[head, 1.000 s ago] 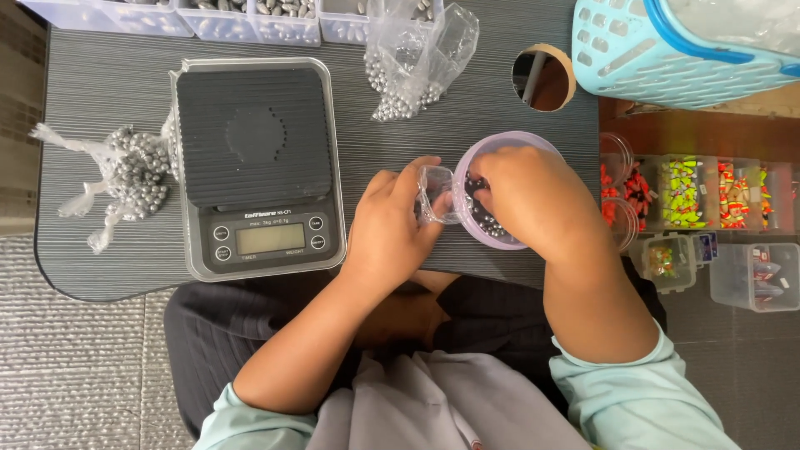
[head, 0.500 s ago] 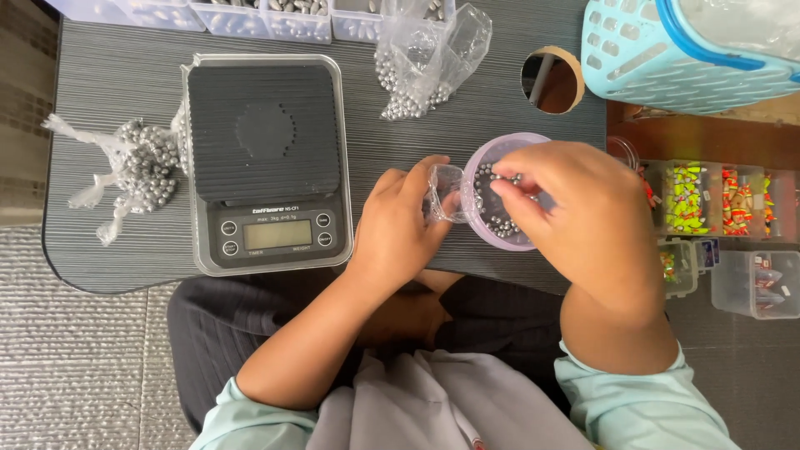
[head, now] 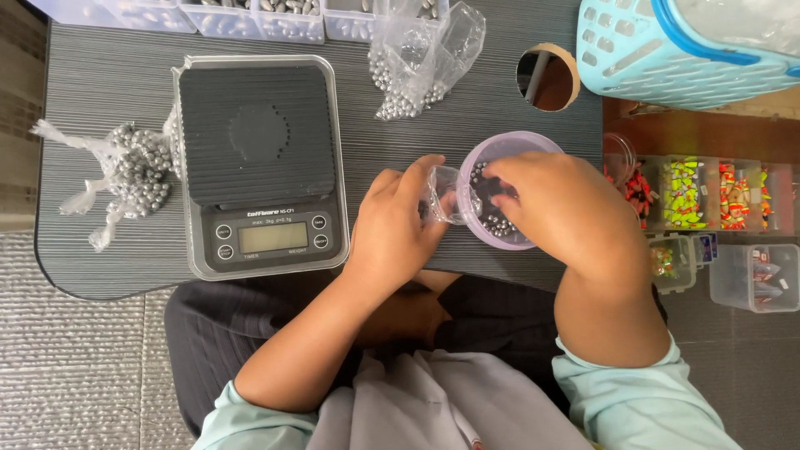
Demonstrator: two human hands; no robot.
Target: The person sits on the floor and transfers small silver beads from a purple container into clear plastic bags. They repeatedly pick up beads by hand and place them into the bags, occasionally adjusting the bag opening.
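Both hands have shifted a little along the bench edge since the earlier frames, the right hand [head: 554,208] now reaching deeper over the bowl [head: 500,192]. That lilac bowl sits near the front edge of the dark bench [head: 467,125], with small grey metal balls [head: 493,225] lying in its bottom. Right fingers [head: 500,179] curl down into the bowl; whether they pinch any balls I cannot tell, as the hand hides the tips. Touching the bowl's left rim is a small clear bag [head: 442,196], held open by the left hand [head: 392,225], whose fingers grasp its mouth between thumb and forefinger.

Left of the hands stands a black scale [head: 258,158], its platform bare. Beyond it lies a knotted bag of balls [head: 133,171] at the bench's left end. Behind the bowl rests a larger open bag [head: 417,58] of the same balls, beside a round cable hole [head: 547,77]. Clear trays [head: 250,15] line the far edge. A blue basket [head: 683,50] sits top right, with boxes of bright floats [head: 700,196] below it.
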